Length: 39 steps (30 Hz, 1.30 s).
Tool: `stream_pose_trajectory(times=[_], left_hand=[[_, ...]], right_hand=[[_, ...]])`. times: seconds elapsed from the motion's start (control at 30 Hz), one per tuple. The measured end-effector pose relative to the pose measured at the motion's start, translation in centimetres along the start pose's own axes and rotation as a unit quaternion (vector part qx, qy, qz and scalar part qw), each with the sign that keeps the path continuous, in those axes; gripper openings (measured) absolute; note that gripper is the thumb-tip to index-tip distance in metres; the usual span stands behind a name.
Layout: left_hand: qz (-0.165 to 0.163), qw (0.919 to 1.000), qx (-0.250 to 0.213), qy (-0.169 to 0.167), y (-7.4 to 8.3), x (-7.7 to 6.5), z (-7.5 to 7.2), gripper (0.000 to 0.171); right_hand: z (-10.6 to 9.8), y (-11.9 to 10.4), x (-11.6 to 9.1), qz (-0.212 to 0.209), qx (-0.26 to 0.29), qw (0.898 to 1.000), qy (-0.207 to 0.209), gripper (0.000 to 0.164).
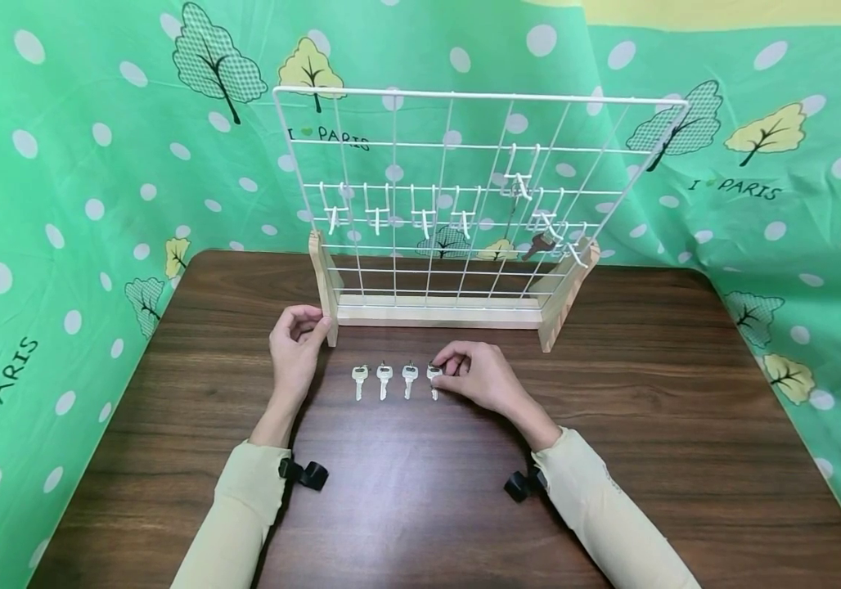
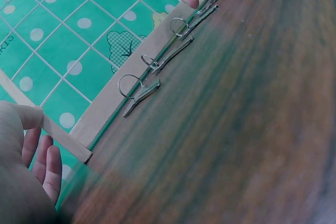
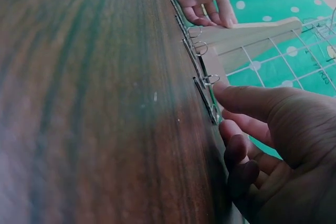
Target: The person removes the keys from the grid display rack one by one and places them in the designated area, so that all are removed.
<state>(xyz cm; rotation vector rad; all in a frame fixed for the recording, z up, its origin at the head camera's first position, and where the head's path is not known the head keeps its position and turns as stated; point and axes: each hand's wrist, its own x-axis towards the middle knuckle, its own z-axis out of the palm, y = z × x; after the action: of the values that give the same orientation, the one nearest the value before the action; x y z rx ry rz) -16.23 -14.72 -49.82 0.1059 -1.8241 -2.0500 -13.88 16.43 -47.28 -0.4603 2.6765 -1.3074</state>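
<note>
My left hand holds the left wooden side of a white wire grid rack near its foot, thumb in front and fingers behind. Several silver keys lie in a row on the table before the rack, each with a small ring; the leftmost key is nearest that hand. At the right end of the row, the thumb and forefinger of my right hand close about the head of the rightmost key. In the right wrist view, this key's ring is right at the fingertips.
Several white hooks hang on the grid, such as one hook in the middle. Toward the right, a dark key hangs from the hooks. A green patterned cloth stands behind the brown wooden table.
</note>
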Motion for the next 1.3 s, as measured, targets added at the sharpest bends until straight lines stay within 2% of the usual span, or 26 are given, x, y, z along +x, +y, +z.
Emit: stream_pose_trajectory(times=[0.33, 0.6, 0.83, 0.97, 1.1, 1.3], left_hand=[[0.002, 1.0000, 0.004, 0.001, 0.3, -0.1, 0.1, 0.023], [-0.001, 1.0000, 0.010, 0.002, 0.1, -0.1, 0.0, 0.023], [0.000, 1.0000, 0.007, -0.001, 0.0, 0.0, -0.1, 0.023], [0.000, 1.0000, 0.008, 0.000, 0.0, 0.0, -0.1, 0.024], [-0.001, 1.0000, 0.007, 0.000, 0.1, -0.1, -0.1, 0.024], [0.000, 1.0000, 0.008, -0.001, 0.2, -0.1, 0.0, 0.024]], right_hand=[[-0.5, -0.5, 0.0, -0.021, 0.033, 0.998, 0.057, 0.020], [-1.3, -1.3, -0.1, -0.038, 0.055, 0.990, 0.126, 0.019], [-2.4, -2.5, -0.4, -0.048, 0.097, 0.982, 0.155, 0.018], [-3.2, -3.3, -0.5, -0.058, 0.143, 0.972, 0.175, 0.017], [-4.0, -4.4, -0.6, -0.072, 0.190, 0.958, 0.201, 0.015], [-5.1, -6.1, -1.0, -0.092, 0.232, 0.939, 0.238, 0.015]])
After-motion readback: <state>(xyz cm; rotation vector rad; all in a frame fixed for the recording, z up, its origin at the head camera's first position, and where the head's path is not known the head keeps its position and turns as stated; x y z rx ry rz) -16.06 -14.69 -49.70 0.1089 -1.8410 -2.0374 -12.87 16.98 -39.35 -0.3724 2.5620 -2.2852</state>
